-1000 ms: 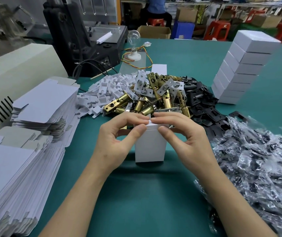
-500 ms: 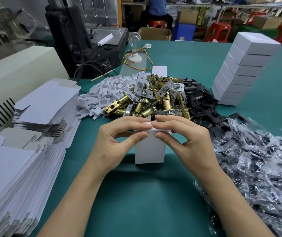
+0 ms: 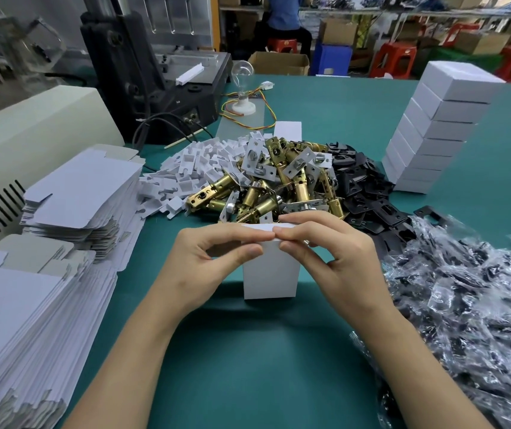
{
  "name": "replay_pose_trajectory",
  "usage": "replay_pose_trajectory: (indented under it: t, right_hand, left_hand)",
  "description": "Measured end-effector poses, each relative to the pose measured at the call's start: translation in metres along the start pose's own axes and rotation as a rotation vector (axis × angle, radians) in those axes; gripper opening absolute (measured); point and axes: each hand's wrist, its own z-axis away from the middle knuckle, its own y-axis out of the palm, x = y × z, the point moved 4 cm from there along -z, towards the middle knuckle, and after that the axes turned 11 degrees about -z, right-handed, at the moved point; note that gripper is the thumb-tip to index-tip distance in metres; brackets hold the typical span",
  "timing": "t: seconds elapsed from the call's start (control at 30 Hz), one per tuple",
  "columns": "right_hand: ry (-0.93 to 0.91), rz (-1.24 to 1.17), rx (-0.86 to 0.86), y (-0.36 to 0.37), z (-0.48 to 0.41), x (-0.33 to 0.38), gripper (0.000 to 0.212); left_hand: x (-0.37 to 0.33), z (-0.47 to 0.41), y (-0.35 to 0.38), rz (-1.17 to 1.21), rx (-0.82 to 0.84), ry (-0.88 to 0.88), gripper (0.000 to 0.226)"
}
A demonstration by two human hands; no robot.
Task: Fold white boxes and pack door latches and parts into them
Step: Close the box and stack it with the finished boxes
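Fingertips drawn together since a second ago, now meeting on the lid | white box [image 3: 268, 274]: 1, upright on green table [image 3: 248, 366], centre, just before latch pile [image 3: 279, 187] | left hand [image 3: 204, 258], right hand [image 3: 334, 252]: 2, each pinching the box's top edge | flat blanks [image 3: 77, 193]: 2 stacks, left | closed boxes [image 3: 434, 134]: 1 stack, far right, about eight

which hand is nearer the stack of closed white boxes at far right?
Right. The right hand pinches the upright box on the side facing the stack; the left hand pinches its opposite side, farther off.
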Motion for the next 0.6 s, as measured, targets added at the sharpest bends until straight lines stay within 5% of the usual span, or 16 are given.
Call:
replay_pose_trajectory:
  t: [0.17, 0.3, 0.37, 0.47, 0.6]
  right_hand:
    - [0.031, 0.005, 0.008, 0.003, 0.001, -0.001, 0.013]
    - [0.036, -0.013, -0.014, 0.002, 0.002, -0.002, 0.013]
    - [0.069, -0.009, -0.027, 0.002, 0.003, -0.001, 0.018]
    - [0.202, -0.013, -0.041, 0.003, 0.004, 0.002, 0.053]
    - [0.272, 0.267, 0.094, 0.016, 0.004, 0.02, 0.101]
  left_hand:
    - [0.002, 0.0, 0.0, -0.014, 0.0, -0.002, 0.026]
    - [0.008, 0.001, 0.001, -0.027, 0.055, -0.116, 0.061]
    - [0.014, 0.001, 0.003, -0.063, 0.106, -0.17, 0.054]
    - [0.018, 0.0, 0.002, -0.044, 0.051, -0.227, 0.039]
    - [0.02, -0.002, 0.0, 0.073, -0.147, -0.327, 0.03]
